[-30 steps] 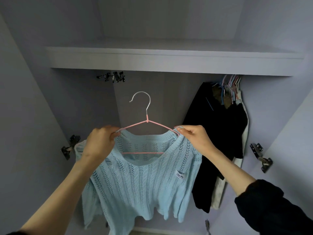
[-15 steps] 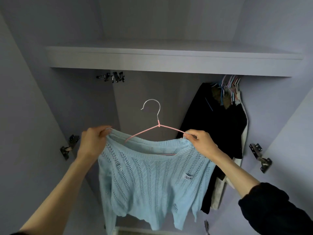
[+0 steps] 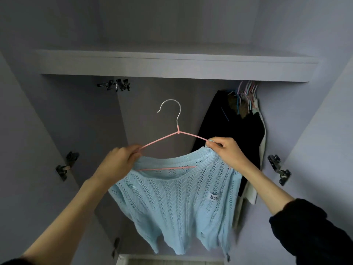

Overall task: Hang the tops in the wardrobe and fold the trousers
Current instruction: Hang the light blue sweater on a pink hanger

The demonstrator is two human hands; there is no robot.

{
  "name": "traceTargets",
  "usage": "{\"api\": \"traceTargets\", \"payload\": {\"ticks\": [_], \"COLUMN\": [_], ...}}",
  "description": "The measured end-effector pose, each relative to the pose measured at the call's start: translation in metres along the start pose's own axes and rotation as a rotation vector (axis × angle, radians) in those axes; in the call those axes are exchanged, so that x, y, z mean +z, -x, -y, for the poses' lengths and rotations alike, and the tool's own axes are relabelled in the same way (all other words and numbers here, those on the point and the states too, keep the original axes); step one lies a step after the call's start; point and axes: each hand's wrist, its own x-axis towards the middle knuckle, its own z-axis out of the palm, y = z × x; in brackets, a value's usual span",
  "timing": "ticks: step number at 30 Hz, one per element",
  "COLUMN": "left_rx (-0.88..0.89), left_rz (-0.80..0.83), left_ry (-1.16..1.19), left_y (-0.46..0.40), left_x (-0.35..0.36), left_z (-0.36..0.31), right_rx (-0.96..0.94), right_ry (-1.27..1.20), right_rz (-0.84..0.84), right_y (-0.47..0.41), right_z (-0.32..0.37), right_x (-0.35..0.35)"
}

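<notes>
Compared with a second ago, the hanger (image 3: 177, 131) is tilted, its left arm dipping lower than its right, and the sweater (image 3: 177, 203) has slid off the left shoulder of the hanger so that bare pink wire shows from the neck down to the left hand; the neckline now sags below that arm instead of sitting up over both ends. The left hand (image 3: 122, 161) is clenched around the left end of the hanger together with the bunched edge of the sweater, and the right hand (image 3: 227, 152) pinches the right end of the hanger and the ribbed collar between thumb and fingers. The sweater hangs between and below the two hands, held up in front of the open wardrobe, under the shelf (image 3: 177, 64) and left of the dark clothes (image 3: 229, 134) already hanging at the right, which it partly overlaps at its right edge. It is a pale blue open-knit top with vertical rows of small holes, a ribbed neckline, and a small white label near its right side; the hanger's lower pink bar shows through the neck opening, and the silver hook points up, free of any rail
</notes>
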Motion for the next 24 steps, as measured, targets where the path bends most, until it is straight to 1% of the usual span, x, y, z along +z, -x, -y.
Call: {"api": "traceTargets", "payload": {"ticks": [3,5,7,9,11,13,18,19,21,24], "left_rx": [-0.023,-0.054,-0.009,0.049,0.03,-0.016,0.018,0.03,0.057,0.021], "left_rz": [-0.048,-0.077,-0.105,-0.115,-0.084,-0.035,0.076,0.089,0.057,-0.007], "left_ry": [0.122,0.147,0.13,0.054,0.014,0.031,0.202,0.2,0.125,0.037], "left_y": [-0.003,-0.002,0.0,0.002,0.003,0.005,0.012,0.011,0.011,0.013], "left_x": [0.009,0.012,0.011,0.007,0.005,0.005,0.001,0.001,0.005,0.011], "left_z": [-0.011,-0.014,-0.018,-0.017,-0.014,-0.007,0.004,0.006,0.006,0.006], "right_rx": [-0.007,-0.022,-0.022,-0.005,0.013,0.02,0.06,0.065,0.061,0.056], "right_ry": [0.073,0.117,0.115,0.085,0.071,0.081,0.062,0.054,0.059,0.082], "right_rz": [0.034,0.041,0.014,-0.02,-0.041,-0.049,-0.049,-0.045,-0.027,-0.008], "right_y": [0.007,0.01,0.013,0.017,0.02,0.022,0.026,0.027,0.028,0.03], "right_z": [0.001,-0.001,-0.003,-0.006,-0.01,-0.013,-0.023,-0.025,-0.026,-0.026], "right_x": [0.008,0.011,0.008,0.001,-0.006,-0.011,-0.02,-0.021,-0.021,-0.016]}}
